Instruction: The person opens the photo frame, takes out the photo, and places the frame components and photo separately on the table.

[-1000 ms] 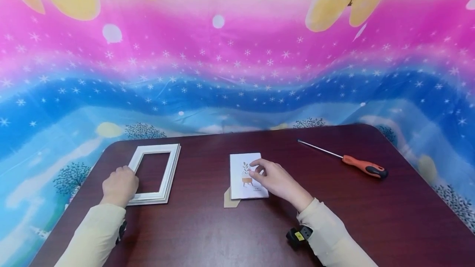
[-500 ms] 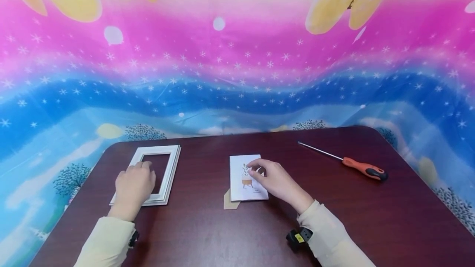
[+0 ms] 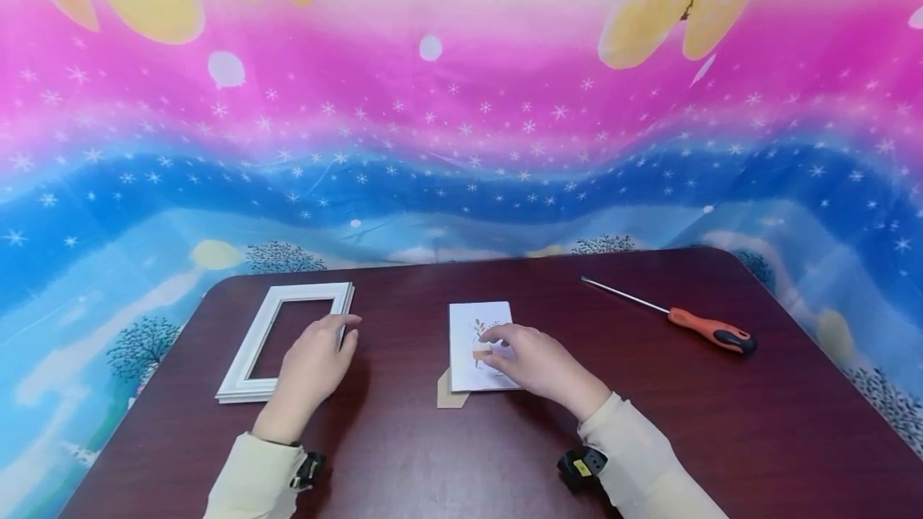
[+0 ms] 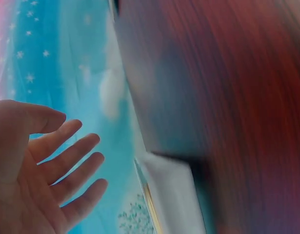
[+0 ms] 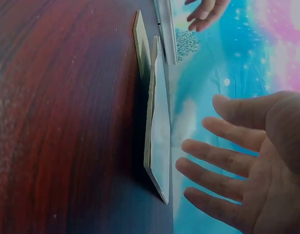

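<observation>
Above the right side of a white picture frame [image 3: 248, 343], my left hand [image 3: 317, 363] hovers with its fingers spread and nothing in it; the left wrist view shows the fingers [image 4: 71, 168] apart from the frame. A white card with a plant print [image 3: 464, 343] lies mid-table on a thin board, whose edge [image 5: 150, 122] shows in the right wrist view. From under it a tan stand piece [image 3: 451, 395] sticks out at the lower left. My right hand [image 3: 544, 363] is held over the card's right side, fingers relaxed, holding nothing.
A screwdriver [image 3: 710, 329] with an orange and black handle lies at the right of the dark red table [image 3: 404, 463]. Behind the table's far edge hangs a colourful printed cloth [image 3: 433, 142].
My left hand has left the frame's left side and moved right, across its opening to its right side. My right hand has dipped slightly over the card. Frame and card stay put.
</observation>
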